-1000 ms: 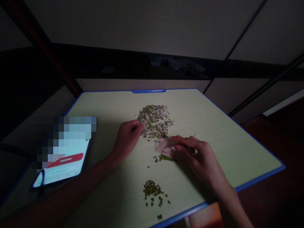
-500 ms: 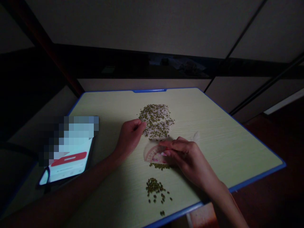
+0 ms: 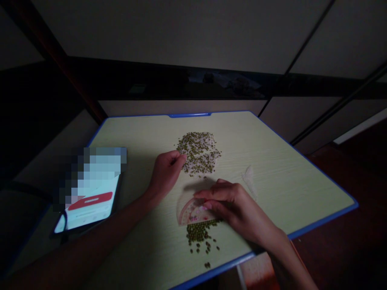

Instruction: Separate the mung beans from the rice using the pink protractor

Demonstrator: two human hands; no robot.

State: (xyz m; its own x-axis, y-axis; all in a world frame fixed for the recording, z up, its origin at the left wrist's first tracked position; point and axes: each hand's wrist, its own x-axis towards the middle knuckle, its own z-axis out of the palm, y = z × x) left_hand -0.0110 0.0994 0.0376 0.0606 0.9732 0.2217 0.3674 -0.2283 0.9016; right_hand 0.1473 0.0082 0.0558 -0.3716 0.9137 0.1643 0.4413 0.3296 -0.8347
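Note:
My right hand (image 3: 238, 205) pinches a clear protractor (image 3: 189, 211) with pink markings, tilted over the table. Along its straight lower edge lies a pile of green mung beans (image 3: 199, 233), with several loose beans scattered nearer the table's front edge. My left hand (image 3: 167, 169) is closed, thumb against curled fingers, at the left side of a larger spread of mung beans mixed with white grains (image 3: 199, 151). What the left fingers hold, if anything, is hidden. A small heap of white grains (image 3: 249, 179) sits to the right, beyond the right hand.
The pale table (image 3: 290, 177) has a blue rim. At the left stands a lit tablet (image 3: 93, 201), partly blurred out, with a dark cable (image 3: 27, 189) beside it. An orange and white object (image 3: 256, 272) shows below the front edge. Pale panels rise behind the table.
My right hand has drawn the protractor toward me, pushing beans into the near pile so the two groups meet. The white heap at the right is now more exposed. My left hand stays put.

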